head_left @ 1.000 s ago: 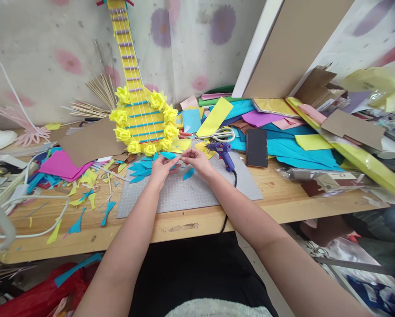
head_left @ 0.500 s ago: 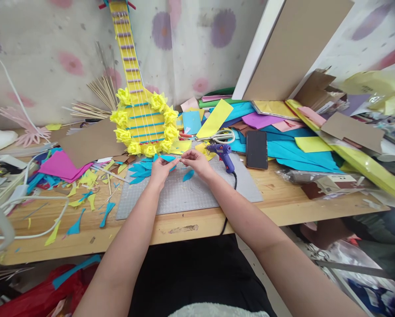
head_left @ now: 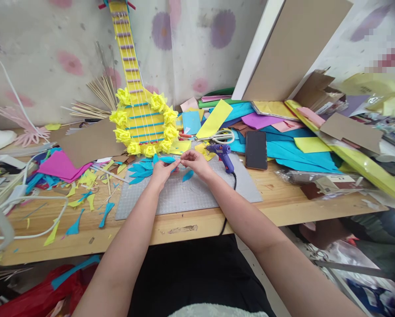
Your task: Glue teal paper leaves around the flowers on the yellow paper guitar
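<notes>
Above the grey cutting mat (head_left: 184, 198), my left hand (head_left: 163, 172) pinches a blue paper petal (head_left: 167, 160) between thumb and fingers. My right hand (head_left: 196, 162) meets it fingertip to fingertip, closed in a pinch at the petal's end; whatever lies between those fingers is too small to make out. Several more blue petals (head_left: 138, 170) are heaped left of my left hand. A single blue petal (head_left: 188, 176) lies on the mat under my right hand. Just right of that hand rests a purple hot glue gun (head_left: 224, 157) with a black cord.
Behind my hands stands a yellow paper guitar (head_left: 144, 119) edged with yellow paper flowers. Scissors (head_left: 222, 136), a phone (head_left: 256, 149) and coloured paper sheets (head_left: 293, 152) lie to the right. Paper scraps (head_left: 94, 178) and white cables (head_left: 28, 198) cover the left side.
Both hands stay at almost the same spot. The petal in my left hand has shifted slightly, its outline a little narrower.
</notes>
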{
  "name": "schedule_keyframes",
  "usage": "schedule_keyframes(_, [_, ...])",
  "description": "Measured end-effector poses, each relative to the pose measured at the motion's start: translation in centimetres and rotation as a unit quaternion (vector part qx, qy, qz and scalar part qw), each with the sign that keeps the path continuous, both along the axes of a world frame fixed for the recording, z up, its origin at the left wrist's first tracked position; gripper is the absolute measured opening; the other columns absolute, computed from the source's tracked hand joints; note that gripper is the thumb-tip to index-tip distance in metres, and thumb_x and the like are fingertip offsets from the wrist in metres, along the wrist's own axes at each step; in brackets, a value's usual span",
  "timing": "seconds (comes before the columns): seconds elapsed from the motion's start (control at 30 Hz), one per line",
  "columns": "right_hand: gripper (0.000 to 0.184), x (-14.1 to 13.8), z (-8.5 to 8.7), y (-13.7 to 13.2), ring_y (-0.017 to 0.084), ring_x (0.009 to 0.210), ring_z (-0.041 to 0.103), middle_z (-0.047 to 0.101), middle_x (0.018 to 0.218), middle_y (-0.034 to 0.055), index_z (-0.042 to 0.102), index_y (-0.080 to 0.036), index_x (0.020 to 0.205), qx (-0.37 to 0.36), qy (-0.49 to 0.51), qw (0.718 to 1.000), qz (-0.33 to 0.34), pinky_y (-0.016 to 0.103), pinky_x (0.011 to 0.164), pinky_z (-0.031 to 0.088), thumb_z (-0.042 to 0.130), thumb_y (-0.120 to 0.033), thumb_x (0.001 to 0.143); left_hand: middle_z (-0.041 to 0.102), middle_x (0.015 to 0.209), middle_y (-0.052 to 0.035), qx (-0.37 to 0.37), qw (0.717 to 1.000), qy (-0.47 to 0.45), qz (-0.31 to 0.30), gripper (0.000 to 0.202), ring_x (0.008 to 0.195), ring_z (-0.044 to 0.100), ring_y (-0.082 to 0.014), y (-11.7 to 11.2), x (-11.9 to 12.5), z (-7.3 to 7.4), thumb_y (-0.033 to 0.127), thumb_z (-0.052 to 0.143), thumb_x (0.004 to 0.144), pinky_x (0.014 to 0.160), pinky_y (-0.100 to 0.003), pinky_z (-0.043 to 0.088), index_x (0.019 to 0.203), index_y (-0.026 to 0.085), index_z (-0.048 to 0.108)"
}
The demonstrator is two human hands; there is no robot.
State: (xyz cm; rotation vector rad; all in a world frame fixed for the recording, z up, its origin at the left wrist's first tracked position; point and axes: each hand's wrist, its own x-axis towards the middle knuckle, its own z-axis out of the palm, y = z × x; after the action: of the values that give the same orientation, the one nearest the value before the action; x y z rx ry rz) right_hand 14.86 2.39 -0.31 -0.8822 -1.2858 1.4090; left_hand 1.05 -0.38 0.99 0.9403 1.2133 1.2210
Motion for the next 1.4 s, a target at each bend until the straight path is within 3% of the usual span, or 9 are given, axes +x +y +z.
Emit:
schedule_keyframes(0.27, [0.019,-0.4,-0.2,0.0,0.008,0.056,0.051,0.059,0.062,-0.0044,0.055,-0.019,0.067,0.019,-0.022,0.999,-0.026,0.024,0.058,0.041,0.069,-0.025,0.054,0.058,0.054,-0.0011,0.017,0.993,0.111,0.029,0.031,0.055,0.052,-0.0125,0.4,-0.6,-0.8,0.042,0.082,0.048,0.055,-0.027,0.046,0.056,0.015,0.068])
schedule_keyframes(0.63, [0.03,-0.1,-0.2,0.2,0.011,0.062,0.057,0.062,0.068,-0.0022,0.055,-0.021,0.077,0.02,-0.05,0.998,-0.012,0.028,0.063,0.049,0.073,-0.036,0.058,0.062,0.059,-0.0024,0.066,0.992,0.075,0.072,0.03,0.057,0.054,-0.0129,0.3,0.1,-0.6,0.042,0.08,0.049,0.053,-0.026,0.049,0.059,0.015,0.069])
schedule_keyframes(0.7, [0.035,0.5,0.6,0.3,0.014,0.072,0.061,0.066,0.079,0.001,0.055,-0.021,0.086,0.042,-0.083,0.995,-0.035,0.032,0.071,0.051,0.074,-0.038,0.061,0.062,0.058,-0.0017,0.076,0.99,0.07,0.091,0.03,0.056,0.054,-0.0122,0.4,0.0,-0.9,0.042,0.079,0.05,0.054,-0.027,0.05,0.057,0.015,0.067])
schedule_keyframes(0.8, [0.04,2.9,3.1,0.3,0.017,0.086,0.063,0.067,0.095,0.0054,0.055,-0.023,0.1,0.116,-0.138,0.977,-0.111,0.036,0.081,0.051,0.07,-0.042,0.068,0.059,0.055,-0.0003,0.084,0.986,0.062,0.13,0.03,0.055,0.053,-0.0115,0.7,-0.2,-1.2,0.041,0.078,0.05,0.056,-0.027,0.051,0.056,0.015,0.065])
schedule_keyframes(0.9, [0.037,7.1,6.1,0.3,0.017,0.094,0.062,0.065,0.1,0.0051,0.055,-0.024,0.106,0.192,-0.18,0.948,-0.179,0.036,0.085,0.05,0.064,-0.045,0.076,0.057,0.054,0.0002,0.084,0.983,0.059,0.149,0.028,0.055,0.052,-0.0109,0.9,-0.4,-1.4,0.039,0.078,0.052,0.056,-0.026,0.051,0.055,0.015,0.064])
schedule_keyframes(1.0, [0.037,11.6,7.2,0.6,0.018,0.095,0.062,0.064,0.1,0.0046,0.057,-0.024,0.106,0.205,-0.2,0.93,-0.231,0.037,0.086,0.05,0.062,-0.048,0.078,0.056,0.054,0.0005,0.085,0.983,0.054,0.155,0.027,0.054,0.051,-0.0103,1.0,-0.3,-1.6,0.038,0.077,0.053,0.056,-0.025,0.05,0.055,0.015,0.063])
schedule_keyframes(1.17, [0.059,15.5,4.4,0.4,0.024,0.092,0.062,0.065,0.102,0.0085,0.056,-0.022,0.111,0.101,-0.29,0.935,-0.176,0.044,0.081,0.052,0.074,-0.052,0.063,0.056,0.056,0.0012,0.079,0.981,0.021,0.175,0.028,0.057,0.051,-0.0101,1.2,0.1,-1.7,0.037,0.078,0.051,0.056,-0.025,0.05,0.056,0.015,0.063])
schedule_keyframes(1.3, [0.074,14.7,1.8,-0.1,0.024,0.091,0.062,0.065,0.103,0.0092,0.053,-0.021,0.12,0.045,-0.318,0.942,-0.095,0.043,0.082,0.051,0.079,-0.05,0.056,0.057,0.056,0.0011,0.078,0.98,0.019,0.181,0.026,0.056,0.05,-0.0095,1.2,0.2,-1.9,0.036,0.077,0.052,0.055,-0.024,0.05,0.056,0.015,0.063])
schedule_keyframes(1.4, [0.063,13.4,1.0,-0.4,0.023,0.082,0.063,0.068,0.092,0.0082,0.061,-0.019,0.109,0.022,-0.347,0.931,-0.115,0.04,0.077,0.052,0.078,-0.048,0.057,0.056,0.055,0.0012,0.081,0.98,0.036,0.178,0.025,0.055,0.05,-0.0093,1.1,0.1,-2.0,0.036,0.075,0.055,0.055,-0.025,0.05,0.056,0.015,0.063])
